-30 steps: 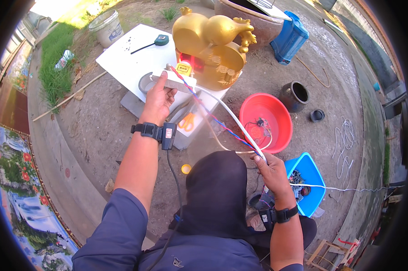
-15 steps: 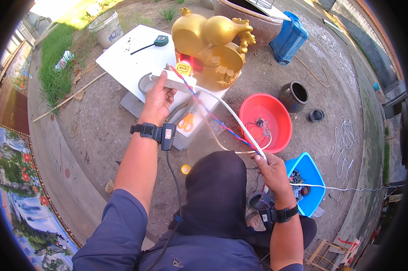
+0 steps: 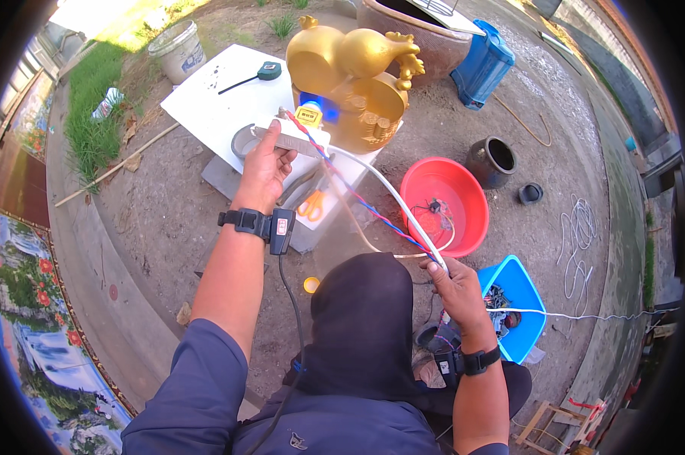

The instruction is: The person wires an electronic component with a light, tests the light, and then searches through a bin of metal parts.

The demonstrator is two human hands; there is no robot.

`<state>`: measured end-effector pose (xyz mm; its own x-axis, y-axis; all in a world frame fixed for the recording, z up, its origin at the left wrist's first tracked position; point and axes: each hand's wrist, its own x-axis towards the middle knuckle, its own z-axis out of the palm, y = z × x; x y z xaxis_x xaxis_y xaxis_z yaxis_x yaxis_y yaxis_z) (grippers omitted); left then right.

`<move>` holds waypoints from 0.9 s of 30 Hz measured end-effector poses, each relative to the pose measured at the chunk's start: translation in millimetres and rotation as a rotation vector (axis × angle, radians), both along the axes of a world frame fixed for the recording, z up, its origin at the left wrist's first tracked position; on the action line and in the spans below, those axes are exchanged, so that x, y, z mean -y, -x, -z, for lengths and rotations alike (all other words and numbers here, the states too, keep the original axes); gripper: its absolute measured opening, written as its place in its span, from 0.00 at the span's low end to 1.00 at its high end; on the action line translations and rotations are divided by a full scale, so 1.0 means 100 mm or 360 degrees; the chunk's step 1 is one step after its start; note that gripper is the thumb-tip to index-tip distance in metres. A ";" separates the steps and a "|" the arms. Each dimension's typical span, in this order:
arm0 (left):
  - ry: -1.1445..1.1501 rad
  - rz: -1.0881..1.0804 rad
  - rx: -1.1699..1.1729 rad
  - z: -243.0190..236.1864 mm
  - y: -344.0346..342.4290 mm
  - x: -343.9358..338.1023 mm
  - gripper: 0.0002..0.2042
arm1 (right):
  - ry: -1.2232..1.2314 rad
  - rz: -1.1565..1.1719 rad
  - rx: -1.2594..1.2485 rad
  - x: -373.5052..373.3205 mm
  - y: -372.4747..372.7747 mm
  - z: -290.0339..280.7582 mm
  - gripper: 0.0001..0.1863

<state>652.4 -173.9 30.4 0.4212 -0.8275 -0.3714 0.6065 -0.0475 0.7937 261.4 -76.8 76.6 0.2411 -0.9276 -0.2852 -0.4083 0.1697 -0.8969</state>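
My left hand [image 3: 265, 173] is closed on one end of a pale grey-white rectangular block [image 3: 298, 144], its thumb along the top. Red and blue twisted wires [image 3: 364, 202] and a thick white cable [image 3: 394, 194] stretch from near the block to my right hand [image 3: 458, 287], which pinches them together above my knee. Behind the block are a small yellow-labelled thing [image 3: 307, 115] and a blue glow, in front of a golden gourd-shaped ornament [image 3: 379, 54]. A roll of grey tape [image 3: 241, 141] lies beside my left fingers. Orange scissors [image 3: 311, 205] rest nearby.
A white board [image 3: 206, 98] bears a green tape measure [image 3: 268, 71]. On the right stand a red basin [image 3: 471, 193], a blue bin [image 3: 536, 292] of wires, a dark pot [image 3: 491, 162] and a blue jug [image 3: 482, 67]. A white cord [image 3: 570, 315] crosses the ground.
The glow beside the golden ornament has turned from red to blue. Both hands keep their holds almost unmoved; the view has shifted very slightly.
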 end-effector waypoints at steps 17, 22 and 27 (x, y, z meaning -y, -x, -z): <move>-0.0013 0.0026 0.0017 -0.04 0.04 -0.02 0.24 | 0.0005 0.0006 -0.0019 -0.02 0.04 -0.02 0.18; -0.0020 -0.0031 0.0002 -0.04 0.03 -0.01 0.24 | 0.0012 0.0009 -0.0003 -0.02 0.04 0.00 0.18; -0.0015 -0.0009 -0.0001 -0.03 0.02 -0.01 0.23 | 0.0004 0.0007 -0.0014 -0.02 0.04 -0.02 0.18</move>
<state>650.5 -173.1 33.5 0.4258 -0.8215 -0.3792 0.6072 -0.0512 0.7929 257.1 -75.0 78.7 0.2343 -0.9294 -0.2852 -0.4152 0.1696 -0.8938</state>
